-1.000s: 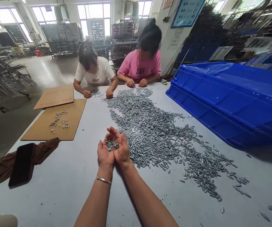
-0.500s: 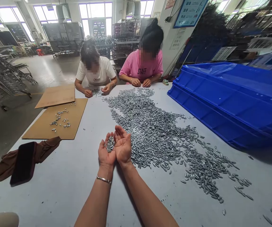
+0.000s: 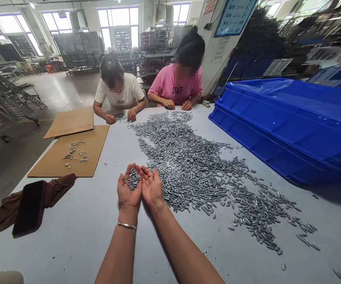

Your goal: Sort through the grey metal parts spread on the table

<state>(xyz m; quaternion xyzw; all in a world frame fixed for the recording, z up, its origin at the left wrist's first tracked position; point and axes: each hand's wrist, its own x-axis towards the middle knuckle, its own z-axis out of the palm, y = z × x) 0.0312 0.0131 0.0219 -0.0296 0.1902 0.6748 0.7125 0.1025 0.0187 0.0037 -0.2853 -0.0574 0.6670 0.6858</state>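
My left hand [image 3: 128, 192] is cupped palm up with a handful of small grey leaf-shaped pieces [image 3: 133, 180] in it. Beside it, my right hand [image 3: 152, 188] also faces palm up, fingers stretched and slightly curved, with nothing visible in the palm. The two hands touch along their inner edges. A large spread of the same shiny grey pieces [image 3: 188, 165] covers the middle of the white table [image 3: 78, 244], just right of my right hand.
Two co-workers sit across the table, a white shirt [image 3: 122, 92] and a pink shirt [image 3: 177, 85], hands at the pieces. Blue crates [image 3: 277, 126] stand at right. At left are cardboard sheets [image 3: 49, 165] with loose pieces, a phone [image 3: 29, 209] and a brown cloth [image 3: 59, 189].
Both hands have shifted slightly left. The pieces in my left palm show more widely, and my right fingers have lowered. One hand of the white-shirted co-worker has moved down toward the table.
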